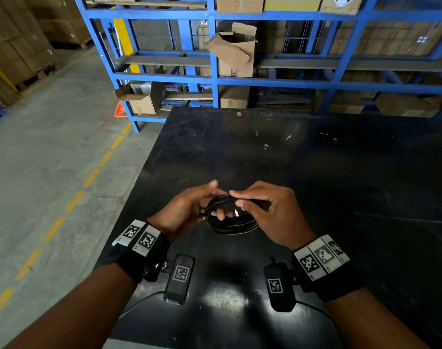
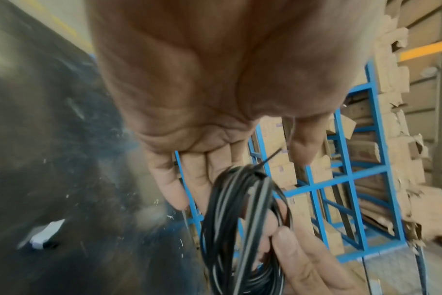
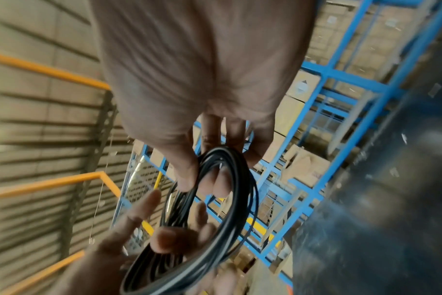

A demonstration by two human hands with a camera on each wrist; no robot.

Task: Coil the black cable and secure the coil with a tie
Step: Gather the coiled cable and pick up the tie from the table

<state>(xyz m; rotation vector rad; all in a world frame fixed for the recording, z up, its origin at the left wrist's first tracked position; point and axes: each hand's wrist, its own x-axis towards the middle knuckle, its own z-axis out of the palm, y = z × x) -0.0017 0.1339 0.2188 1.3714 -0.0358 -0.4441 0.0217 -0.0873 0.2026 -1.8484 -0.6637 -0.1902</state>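
Note:
I hold the coiled black cable in the air over the black table, between both hands. My right hand pinches the top of the coil between thumb and forefinger. My left hand lies under the coil's left side with its fingers fairly straight and its thumb lifted clear. In the left wrist view the coil rests on my left hand's fingers. A thin black tie wraps its top strands, with the tail sticking up. The right wrist view shows my right fingers round the coil.
Two black marker-tagged devices lie on the table near its front edge. A small white scrap lies on the tabletop. A blue rack with cardboard boxes stands behind the table. Concrete floor with a yellow dashed line runs along the left.

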